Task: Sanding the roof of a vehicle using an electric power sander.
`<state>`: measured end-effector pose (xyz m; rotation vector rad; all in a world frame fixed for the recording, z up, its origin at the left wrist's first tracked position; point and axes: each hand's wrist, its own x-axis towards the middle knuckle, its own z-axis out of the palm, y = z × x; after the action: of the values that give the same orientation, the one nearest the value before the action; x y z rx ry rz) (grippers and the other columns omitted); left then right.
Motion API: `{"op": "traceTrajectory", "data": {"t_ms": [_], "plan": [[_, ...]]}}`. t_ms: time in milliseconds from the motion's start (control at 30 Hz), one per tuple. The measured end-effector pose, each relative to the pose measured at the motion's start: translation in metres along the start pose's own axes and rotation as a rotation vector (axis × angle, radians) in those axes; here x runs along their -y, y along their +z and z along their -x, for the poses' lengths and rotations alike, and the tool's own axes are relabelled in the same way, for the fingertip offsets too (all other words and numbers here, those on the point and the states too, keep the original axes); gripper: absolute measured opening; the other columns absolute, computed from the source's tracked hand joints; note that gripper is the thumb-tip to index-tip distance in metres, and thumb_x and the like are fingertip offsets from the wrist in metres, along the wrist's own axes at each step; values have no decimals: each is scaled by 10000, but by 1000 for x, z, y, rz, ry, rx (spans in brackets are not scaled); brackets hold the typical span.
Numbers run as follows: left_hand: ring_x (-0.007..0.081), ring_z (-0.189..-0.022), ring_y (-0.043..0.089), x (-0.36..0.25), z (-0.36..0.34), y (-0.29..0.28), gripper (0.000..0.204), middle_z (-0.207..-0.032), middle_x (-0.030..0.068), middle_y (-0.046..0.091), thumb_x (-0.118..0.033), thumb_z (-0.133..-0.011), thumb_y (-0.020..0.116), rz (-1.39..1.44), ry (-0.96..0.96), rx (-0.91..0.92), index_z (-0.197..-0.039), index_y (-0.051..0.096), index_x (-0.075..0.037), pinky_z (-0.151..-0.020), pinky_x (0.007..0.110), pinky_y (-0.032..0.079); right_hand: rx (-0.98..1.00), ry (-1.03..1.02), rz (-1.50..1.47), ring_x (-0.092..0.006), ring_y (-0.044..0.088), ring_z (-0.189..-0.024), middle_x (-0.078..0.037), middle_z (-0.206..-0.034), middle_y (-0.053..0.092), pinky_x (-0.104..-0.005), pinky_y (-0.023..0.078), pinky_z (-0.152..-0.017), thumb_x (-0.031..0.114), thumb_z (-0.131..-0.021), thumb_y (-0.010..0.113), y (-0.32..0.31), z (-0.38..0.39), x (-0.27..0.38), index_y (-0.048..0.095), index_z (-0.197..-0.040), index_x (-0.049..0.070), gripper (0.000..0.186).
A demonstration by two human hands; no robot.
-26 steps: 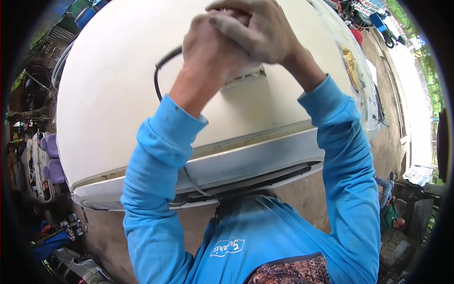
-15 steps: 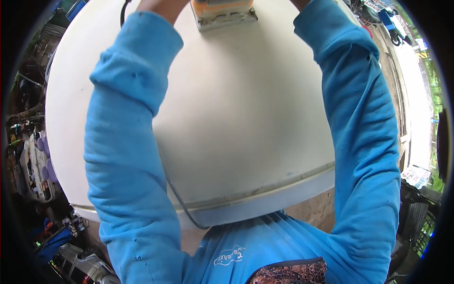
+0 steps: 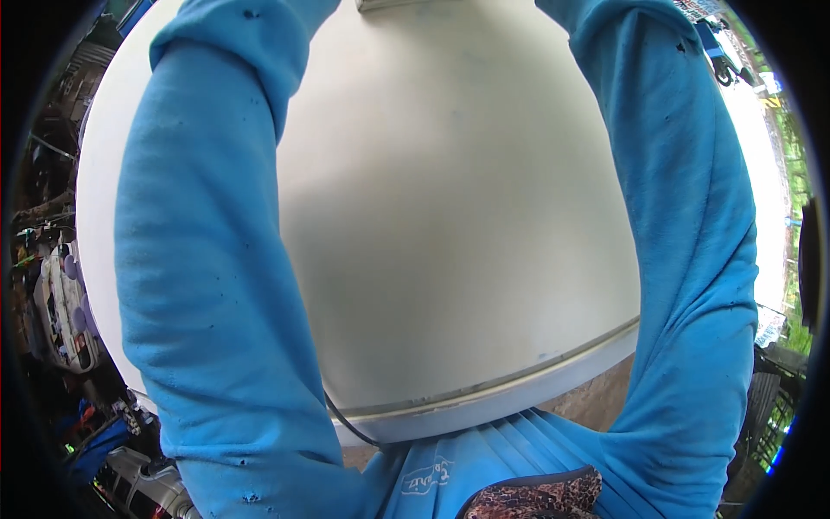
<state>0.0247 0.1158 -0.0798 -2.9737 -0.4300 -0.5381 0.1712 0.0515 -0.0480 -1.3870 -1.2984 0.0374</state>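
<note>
At nine o'clock the left sleeve point(image 3: 207, 233) stretches toward eleven; the left hand is out of view, and I cannot tell its state. Near seven, a dark cord point(image 3: 347, 425) crosses the edge of the white panel point(image 3: 458, 216). At twelve, a tool point(image 3: 389, 4) shows over this panel (only its pale base is visible). At three, the right sleeve point(image 3: 692, 216) stretches toward one; the right hand's state I also cannot tell.

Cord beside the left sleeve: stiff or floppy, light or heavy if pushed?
The cord is probably bendable but a little springy: it bows smoothly past the edge of the pale panel, with no visible kinks. It looks light, being thin along its visible stretch. It may resist a long pull, since it runs out of sight behind the left sleeve.
</note>
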Motion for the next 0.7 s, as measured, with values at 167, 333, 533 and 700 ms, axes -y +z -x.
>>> {"op": "traceTrajectory", "data": {"t_ms": [167, 333, 533, 700], "plan": [[295, -894, 750, -20, 3, -46, 364, -916, 136, 768, -425, -738, 773, 7, 21, -65, -922, 769, -111, -830, 401, 600, -18, -42, 71, -208, 671, -798, -182, -825, 713, -382, 532, -761, 408, -927, 563, -8, 46, 44, 705, -913, -65, 494], [310, -863, 747, -70, 60, -90, 330, -874, 158, 759, -383, -746, 762, 59, 44, 18, -876, 763, -79, -801, 408, 596, -61, 45, 182, -183, 605, -721, -185, -733, 663, -397, 505, -676, 361, -925, 557, -11, 112, 109, 658, -834, -82, 464], [325, -839, 733, -109, 138, -111, 383, -891, 139, 749, -394, -721, 785, 54, 77, 60, -955, 746, -94, -754, 426, 599, -43, 94, 113, -188, 597, -679, -191, -703, 639, -390, 502, -639, 287, -917, 564, -8, 191, 179, 647, -819, -99, 407], [324, -807, 721, -144, 211, -129, 458, -890, 107, 739, -434, -631, 841, 168, 55, 14, -951, 731, -124, -738, 430, 592, -38, -25, 187, -192, 672, -788, -184, -870, 716, -333, 536, -739, 227, -932, 564, -4, 252, 214, 716, -1005, -55, 328]]}}
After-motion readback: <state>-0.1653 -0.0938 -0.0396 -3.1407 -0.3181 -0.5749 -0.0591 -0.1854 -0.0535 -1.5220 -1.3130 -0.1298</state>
